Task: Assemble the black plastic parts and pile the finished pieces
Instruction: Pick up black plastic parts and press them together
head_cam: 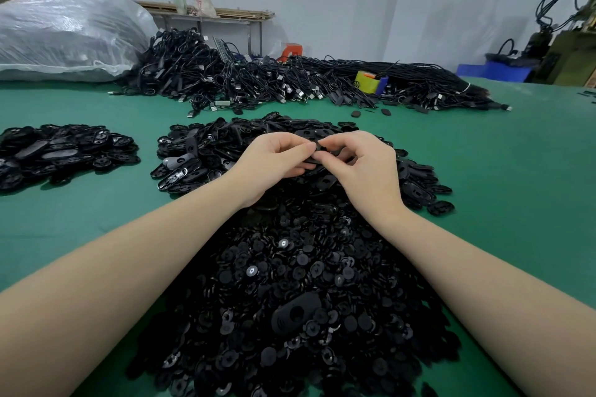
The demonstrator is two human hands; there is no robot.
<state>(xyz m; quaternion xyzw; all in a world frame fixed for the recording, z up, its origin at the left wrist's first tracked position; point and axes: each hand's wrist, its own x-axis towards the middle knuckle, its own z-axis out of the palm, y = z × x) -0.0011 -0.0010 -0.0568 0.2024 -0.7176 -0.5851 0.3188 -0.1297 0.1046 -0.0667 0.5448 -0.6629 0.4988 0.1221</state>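
Head view: left hand point(274, 161) and right hand point(364, 164) pinch a black part point(317, 151), mostly hidden by fingers.

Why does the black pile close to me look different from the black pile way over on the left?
The near pile is mostly small round discs; the left pile is longer oval pieces. The near pile spreads wide between the person's arms; the left pile is smaller and sits apart, untouched. Both are black plastic on the green table. The left hand and right hand pinch one black part together.
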